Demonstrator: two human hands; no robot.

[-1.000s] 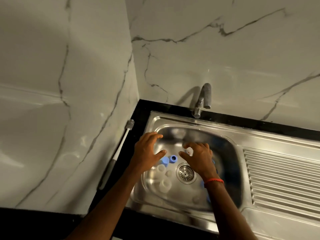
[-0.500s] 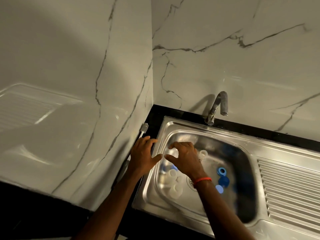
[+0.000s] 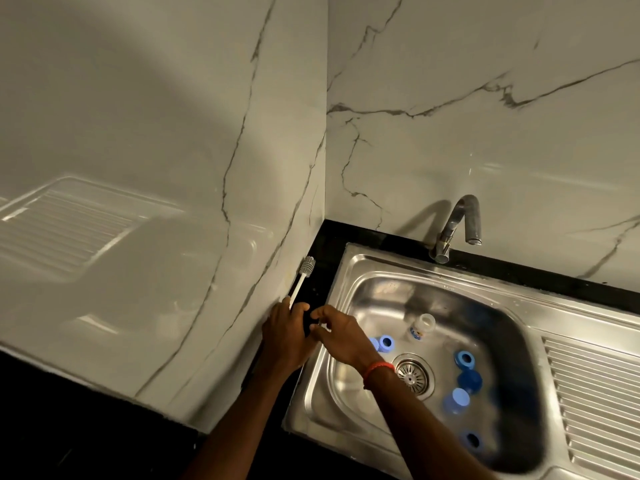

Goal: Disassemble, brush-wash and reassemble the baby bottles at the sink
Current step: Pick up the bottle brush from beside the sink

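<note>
1. Half a second ago both hands were at the basin. The left hand (image 3: 284, 336), then spread above the rim, now sits on the narrow black stone counter (image 3: 325, 258) left of the stainless steel sink (image 3: 349, 271). The right hand (image 3: 341, 336), with a red wristband (image 3: 379, 367), has followed, and its fingertips are just beside the left thumb.
2. The left grip is closed on the long bottle brush with a grey bristle head and white stem (image 3: 306, 268). The stem passes between forefinger and thumb.
3. The brush lies where it did before, along the foot of the white marble wall (image 3: 173, 168), with its head pointing away from the person.
4. The right grip is curled. I cannot tell whether it pinches anything.
5. A clear baby bottle with a printed label (image 3: 420, 327) lies in the basin beyond the round drain strainer (image 3: 412, 374). Blue plastic rings and caps (image 3: 464, 358) lie on both sides of the strainer.
6. The brush's handle is hidden under the left hand. The pale clear parts seen earlier at the basin's left are now behind the right wrist or lost to blur. The ribbed drainboard (image 3: 595, 393) is cut off at the right edge.
</note>
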